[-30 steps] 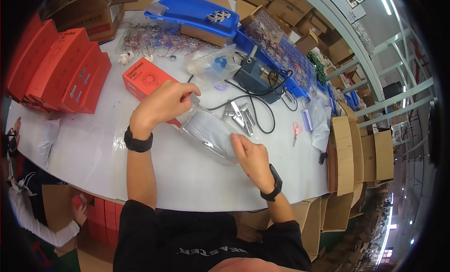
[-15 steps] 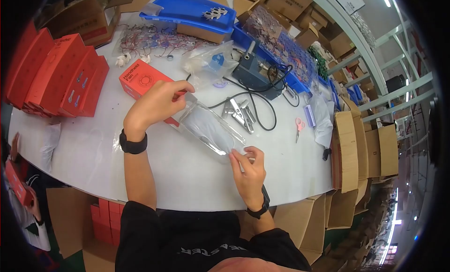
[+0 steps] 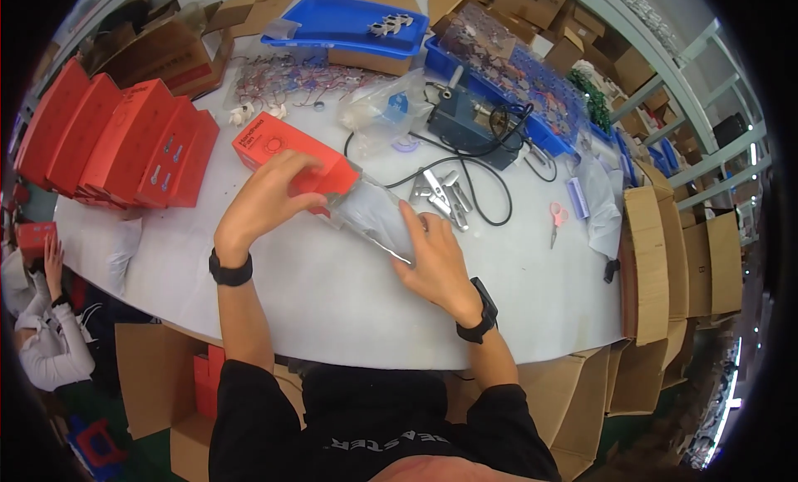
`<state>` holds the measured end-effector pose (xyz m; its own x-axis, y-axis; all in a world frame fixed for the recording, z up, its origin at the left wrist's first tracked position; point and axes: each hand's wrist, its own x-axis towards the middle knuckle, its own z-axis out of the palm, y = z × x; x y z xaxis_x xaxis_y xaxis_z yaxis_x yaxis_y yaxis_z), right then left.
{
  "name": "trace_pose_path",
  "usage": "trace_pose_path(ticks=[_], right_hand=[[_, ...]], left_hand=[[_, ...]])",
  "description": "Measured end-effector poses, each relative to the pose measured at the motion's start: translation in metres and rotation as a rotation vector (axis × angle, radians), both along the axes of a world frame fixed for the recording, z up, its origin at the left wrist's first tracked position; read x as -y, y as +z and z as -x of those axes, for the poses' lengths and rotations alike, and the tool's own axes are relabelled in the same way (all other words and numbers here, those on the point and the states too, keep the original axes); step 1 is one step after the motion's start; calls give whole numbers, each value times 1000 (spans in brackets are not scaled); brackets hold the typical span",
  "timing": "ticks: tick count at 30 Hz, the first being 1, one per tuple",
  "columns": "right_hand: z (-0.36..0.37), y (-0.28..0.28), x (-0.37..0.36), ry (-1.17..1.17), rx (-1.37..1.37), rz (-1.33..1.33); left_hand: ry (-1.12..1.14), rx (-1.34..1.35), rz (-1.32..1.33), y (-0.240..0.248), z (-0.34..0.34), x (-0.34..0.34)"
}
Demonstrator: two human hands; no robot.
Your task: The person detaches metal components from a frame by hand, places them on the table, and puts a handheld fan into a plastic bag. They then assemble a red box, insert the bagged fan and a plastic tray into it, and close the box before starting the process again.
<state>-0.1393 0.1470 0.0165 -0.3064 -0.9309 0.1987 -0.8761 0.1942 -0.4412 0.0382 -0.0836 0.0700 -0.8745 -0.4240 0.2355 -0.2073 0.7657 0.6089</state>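
A red printed carton (image 3: 291, 150) lies slantwise on the white table in front of me. My left hand (image 3: 270, 195) grips it near its open end, thumb and fingers curved round the side. Out of that end sticks a clear plastic tray (image 3: 371, 212) with something pale inside, too hazy to make out. My right hand (image 3: 436, 258) holds the tray's outer end, thumb below and fingers along its far side. Part of the tray is hidden by the carton and by my right hand.
Red cartons (image 3: 137, 145) stand in a row at left. Beyond the work lie a clear bag (image 3: 382, 108), a dark blue machine (image 3: 474, 125) with black cable, metal parts (image 3: 445, 195), pink scissors (image 3: 556, 220) and a blue tray (image 3: 332, 25). A co-worker's hand (image 3: 53, 262) shows far left.
My right hand has gone from pinching the tray's end tip to a fuller hold closer to the carton. Less of the tray shows outside the carton. The view has shifted a little.
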Motion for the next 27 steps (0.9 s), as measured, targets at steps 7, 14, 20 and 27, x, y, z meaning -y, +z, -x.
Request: trace_pose_path(ticks=[7,14,20,27], right_hand=[[17,4,-11,-49,152,24],[36,2,-18,-105,940,125],[35,7,-13,-92,1280,124],[22,-3,-9,-9,1289,103]], left_hand=[[-217,269,-722,-37,-15,-37],[-60,209,-992,-82,21,-76],[80,-162,-1239,-85,30,-93],[-21,-391,-1202,-95,28,-103]])
